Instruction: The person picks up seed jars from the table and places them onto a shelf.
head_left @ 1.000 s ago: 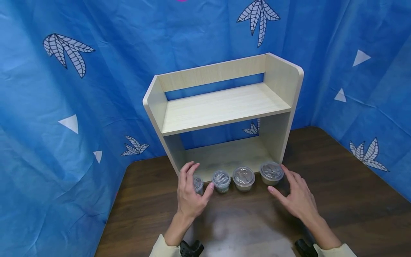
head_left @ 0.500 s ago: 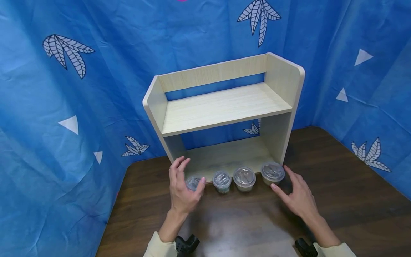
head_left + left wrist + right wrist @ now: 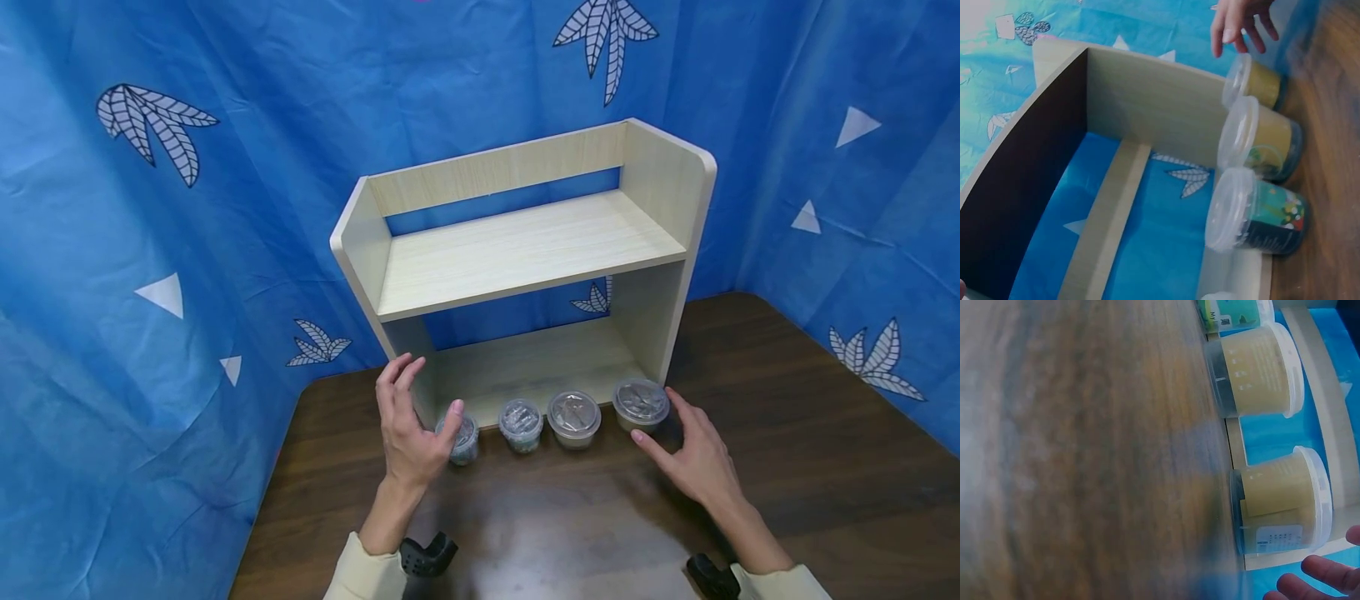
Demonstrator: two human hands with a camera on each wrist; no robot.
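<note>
Several small lidded plastic cups stand in a row at the front of a pale wooden shelf. My left hand (image 3: pixel 412 442) is beside the leftmost cup (image 3: pixel 467 447), fingers spread upward and the thumb overlapping its lid in the head view. My right hand (image 3: pixel 696 458) curves loosely about the right side of the rightmost cup (image 3: pixel 641 402), fingertips close to its rim. Between these two stand a cup with a green printed label (image 3: pixel 1279 215) and a cup with a tan wrap (image 3: pixel 1260 372). The rightmost cup's white sticker (image 3: pixel 1279 537) faces the right wrist view.
The two-tier shelf unit (image 3: pixel 517 250) rises behind the cups on a dark wooden table (image 3: pixel 585 517). A blue curtain (image 3: pixel 247 167) with leaf prints hangs around the back and sides. Black wrist devices (image 3: pixel 429 554) are strapped on both wrists.
My left hand has drawn to the left, uncovering more of the leftmost cup. My right hand stays almost where it was at the rightmost cup.
</note>
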